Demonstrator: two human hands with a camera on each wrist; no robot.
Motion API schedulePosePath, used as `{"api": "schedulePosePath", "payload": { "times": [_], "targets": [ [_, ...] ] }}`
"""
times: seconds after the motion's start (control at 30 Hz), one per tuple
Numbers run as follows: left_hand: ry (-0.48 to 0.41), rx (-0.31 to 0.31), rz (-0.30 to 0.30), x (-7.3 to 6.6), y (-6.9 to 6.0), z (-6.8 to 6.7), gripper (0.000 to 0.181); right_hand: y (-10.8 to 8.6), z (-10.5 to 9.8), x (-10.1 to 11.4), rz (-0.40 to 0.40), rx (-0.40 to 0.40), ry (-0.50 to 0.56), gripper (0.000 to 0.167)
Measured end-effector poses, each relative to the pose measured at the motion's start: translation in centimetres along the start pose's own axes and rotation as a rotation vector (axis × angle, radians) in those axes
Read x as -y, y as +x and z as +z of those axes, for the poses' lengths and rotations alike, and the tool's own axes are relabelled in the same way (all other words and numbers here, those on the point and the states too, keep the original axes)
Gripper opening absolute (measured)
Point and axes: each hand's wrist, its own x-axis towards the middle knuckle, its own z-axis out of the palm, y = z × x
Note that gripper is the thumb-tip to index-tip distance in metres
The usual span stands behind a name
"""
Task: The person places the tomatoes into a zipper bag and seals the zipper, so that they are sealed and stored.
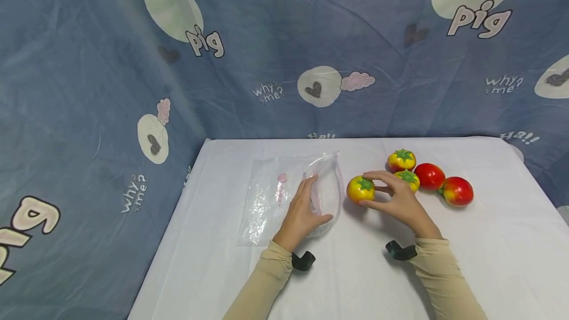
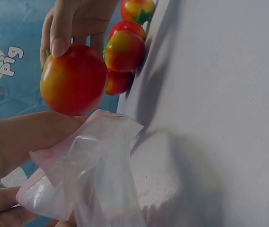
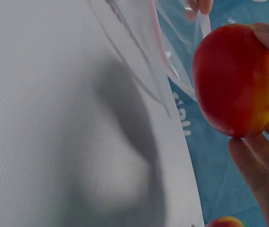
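Tomato (image 1: 360,191), right of centre, is pinched at the fingertips of the right hand (image 1: 400,205); clear bag (image 1: 273,206) is held by the wide-spread left hand (image 1: 301,216).

The left sleeve (image 1: 260,280) and right sleeve (image 1: 446,275) are plain beige, creased, ending at the wrists. Beside the cuffs show 2 black, elbow-shaped fittings: a left fitting (image 1: 304,262) and a right fitting (image 1: 401,251). The left hand (image 1: 301,216) and right hand (image 1: 403,203) are bare.

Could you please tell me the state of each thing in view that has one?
Plastic bag: mouth open, no tomato inside.
Held tomato: off the table.
Other four tomatoes: resting on the table, grouped.
Left hand: holding the bag's mouth.
Right hand: holding one tomato.
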Motion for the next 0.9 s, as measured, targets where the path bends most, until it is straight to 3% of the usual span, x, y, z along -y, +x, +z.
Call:
{"api": "schedulePosePath", "payload": {
  "times": [0.9],
  "targets": [
    [0.009,0.024,0.055,0.0,-0.2,0.2,0.106,3.5,3.5,0.7,-0.025,0.164,0.007,0.062]
  ]
}}
